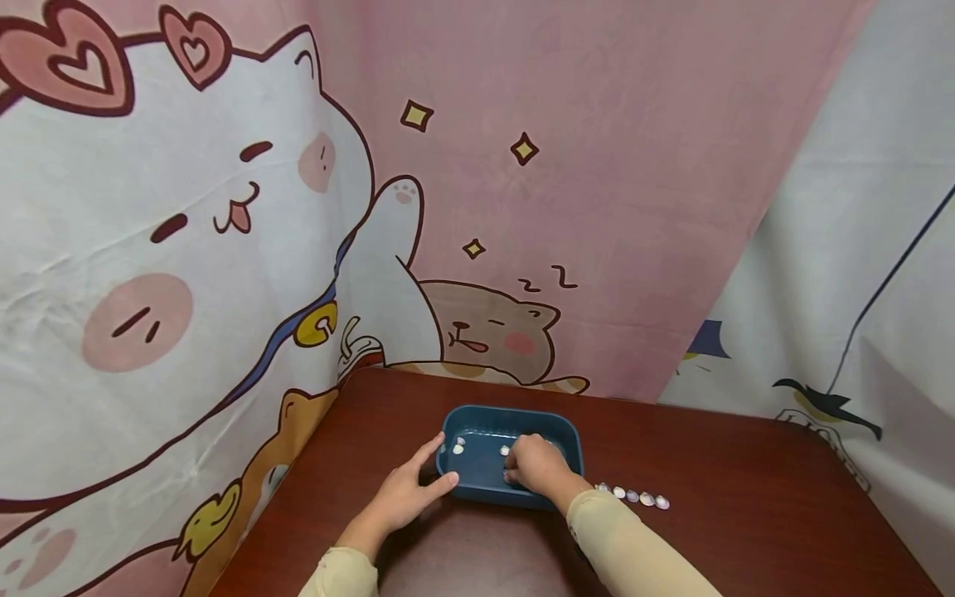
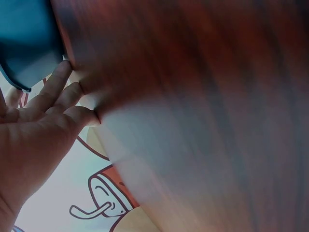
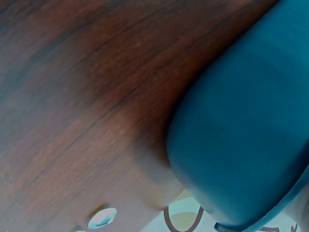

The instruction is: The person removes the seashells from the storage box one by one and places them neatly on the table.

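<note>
A dark blue plastic basin stands on the table, with a few small pale seashells on its floor at the left. My left hand rests against the basin's left end, thumb at the front rim and fingers extended along the side; the left wrist view shows those fingers fairly straight. My right hand reaches down into the basin's right half with bent fingers. Just left of it lies another shell. Whatever its fingertips touch is hidden, and the right wrist view shows only the basin's outer wall.
Several shells form a row on the brown table, right of the basin. One shell shows in the right wrist view. A printed cloth with cartoon animals hangs behind and to the left of the table.
</note>
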Motion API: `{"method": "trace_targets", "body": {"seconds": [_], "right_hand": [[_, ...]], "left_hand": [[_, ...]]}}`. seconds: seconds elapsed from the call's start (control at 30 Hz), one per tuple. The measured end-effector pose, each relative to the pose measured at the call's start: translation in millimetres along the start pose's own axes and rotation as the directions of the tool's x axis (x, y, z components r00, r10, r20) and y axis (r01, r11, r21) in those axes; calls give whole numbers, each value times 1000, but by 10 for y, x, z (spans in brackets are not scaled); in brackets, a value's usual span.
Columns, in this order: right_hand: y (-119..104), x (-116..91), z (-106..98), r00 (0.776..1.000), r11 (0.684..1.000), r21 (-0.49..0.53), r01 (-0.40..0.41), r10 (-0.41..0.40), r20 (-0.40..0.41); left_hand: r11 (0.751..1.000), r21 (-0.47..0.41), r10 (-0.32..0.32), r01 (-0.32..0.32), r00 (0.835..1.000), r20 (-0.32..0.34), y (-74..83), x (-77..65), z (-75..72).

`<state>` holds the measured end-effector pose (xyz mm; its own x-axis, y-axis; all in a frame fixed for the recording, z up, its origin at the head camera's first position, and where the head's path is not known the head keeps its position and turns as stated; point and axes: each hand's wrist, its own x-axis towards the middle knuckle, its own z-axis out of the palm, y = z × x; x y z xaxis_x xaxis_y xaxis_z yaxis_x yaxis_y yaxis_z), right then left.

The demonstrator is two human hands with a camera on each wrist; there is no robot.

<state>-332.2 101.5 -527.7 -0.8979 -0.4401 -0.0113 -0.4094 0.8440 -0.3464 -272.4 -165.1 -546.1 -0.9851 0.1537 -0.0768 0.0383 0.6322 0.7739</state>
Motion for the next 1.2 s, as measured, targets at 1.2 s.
{"method": "trace_targets", "body": {"seconds": [1.2], "right_hand": [[1347,-717,-878,948,994,91,-62,88,-305]], "left_hand": [[999,-4,32,-32,999,3,-19,6,1]]}}
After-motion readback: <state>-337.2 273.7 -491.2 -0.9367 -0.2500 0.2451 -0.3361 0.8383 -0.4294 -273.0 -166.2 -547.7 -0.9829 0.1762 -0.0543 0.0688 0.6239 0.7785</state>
